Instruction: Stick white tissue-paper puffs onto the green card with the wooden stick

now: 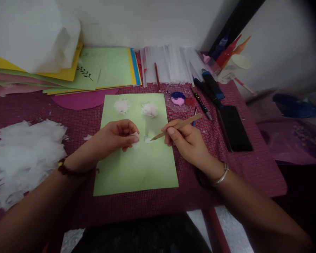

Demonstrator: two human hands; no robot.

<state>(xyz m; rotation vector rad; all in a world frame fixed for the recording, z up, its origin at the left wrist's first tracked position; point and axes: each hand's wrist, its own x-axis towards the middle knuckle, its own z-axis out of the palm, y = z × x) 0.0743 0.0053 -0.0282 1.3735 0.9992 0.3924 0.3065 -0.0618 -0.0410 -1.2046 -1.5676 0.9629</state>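
A light green sheet lies on the red checked cloth, with two fluffy white paper tufts, one at its upper left and one at its upper right. Over the sheet's middle, my left hand pinches a small white paper piece between thumb and fingertips. My right hand holds a thin wooden stick like a pen. Its pointed tip meets a small white patch on the sheet, just right of my left fingertips.
White paper pieces are heaped at the left. Coloured sheets and white strips lie at the back. To the right are paint blobs, a patterned pen, scissors and a black phone.
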